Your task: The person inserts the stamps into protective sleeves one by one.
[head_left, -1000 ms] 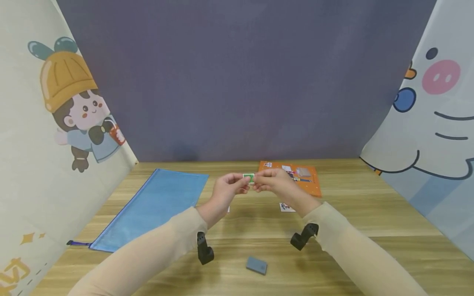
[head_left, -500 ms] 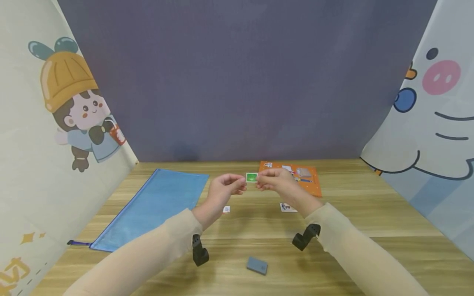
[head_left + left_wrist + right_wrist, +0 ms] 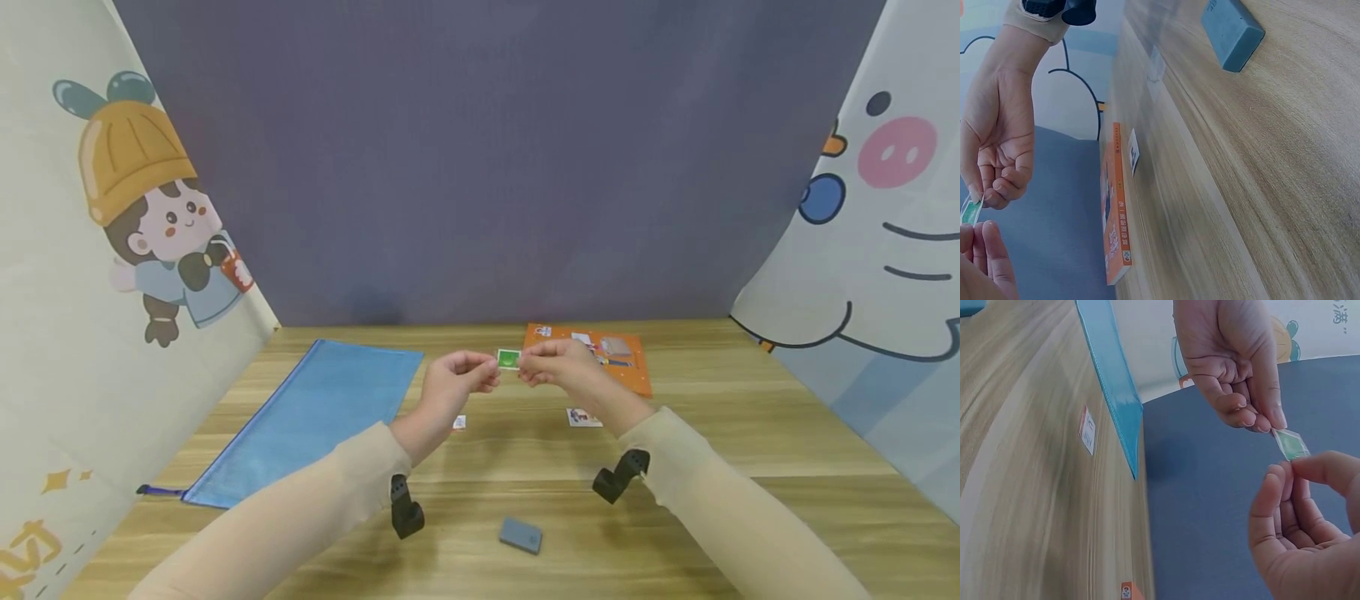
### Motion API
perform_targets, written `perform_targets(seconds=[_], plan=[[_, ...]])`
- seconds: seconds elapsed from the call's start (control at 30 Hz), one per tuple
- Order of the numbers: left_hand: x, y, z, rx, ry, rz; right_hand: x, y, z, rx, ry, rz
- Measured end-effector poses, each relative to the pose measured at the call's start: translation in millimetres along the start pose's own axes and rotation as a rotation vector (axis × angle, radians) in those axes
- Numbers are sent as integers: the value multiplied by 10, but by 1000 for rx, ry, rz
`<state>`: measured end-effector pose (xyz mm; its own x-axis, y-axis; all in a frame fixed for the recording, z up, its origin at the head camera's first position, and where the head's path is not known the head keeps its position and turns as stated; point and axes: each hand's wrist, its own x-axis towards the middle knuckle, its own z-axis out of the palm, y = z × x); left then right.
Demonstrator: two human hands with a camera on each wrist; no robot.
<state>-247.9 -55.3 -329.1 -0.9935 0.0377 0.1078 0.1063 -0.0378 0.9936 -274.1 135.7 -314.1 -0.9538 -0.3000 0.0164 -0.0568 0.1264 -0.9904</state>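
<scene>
My left hand [image 3: 455, 379] and right hand [image 3: 564, 367] pinch a small green card [image 3: 509, 359] between them, above a wooden table [image 3: 712, 450]. A flat blue pouch [image 3: 318, 425] lies on the left. An orange book [image 3: 630, 365] is partly hidden behind my right hand. Two white cards [image 3: 584, 418] lie nearer me, and a gray block [image 3: 521, 535] nearest.

1. Fingers [image 3: 482, 367] cover edges of the green card [image 3: 509, 359]; its print is too small for me.
2. From the head view, I lose part of the orange book [image 3: 635, 379] behind the right hand [image 3: 566, 369].
3. The left sleeve [image 3: 315, 508] hides a corner of the blue bag [image 3: 348, 400].
4. My left wrist view crops the left hand [image 3: 984, 272] and grey box [image 3: 1230, 30].
</scene>
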Motion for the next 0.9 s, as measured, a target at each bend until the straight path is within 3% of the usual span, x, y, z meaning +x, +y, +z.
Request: perform_targets(seconds=[0.57,0.9], plan=[[-25,37,7,42,8,7,7,-27,-19,-64,-22,31],[9,-35,-3,63,1,16,28,26,-30,-64,-42,36]])
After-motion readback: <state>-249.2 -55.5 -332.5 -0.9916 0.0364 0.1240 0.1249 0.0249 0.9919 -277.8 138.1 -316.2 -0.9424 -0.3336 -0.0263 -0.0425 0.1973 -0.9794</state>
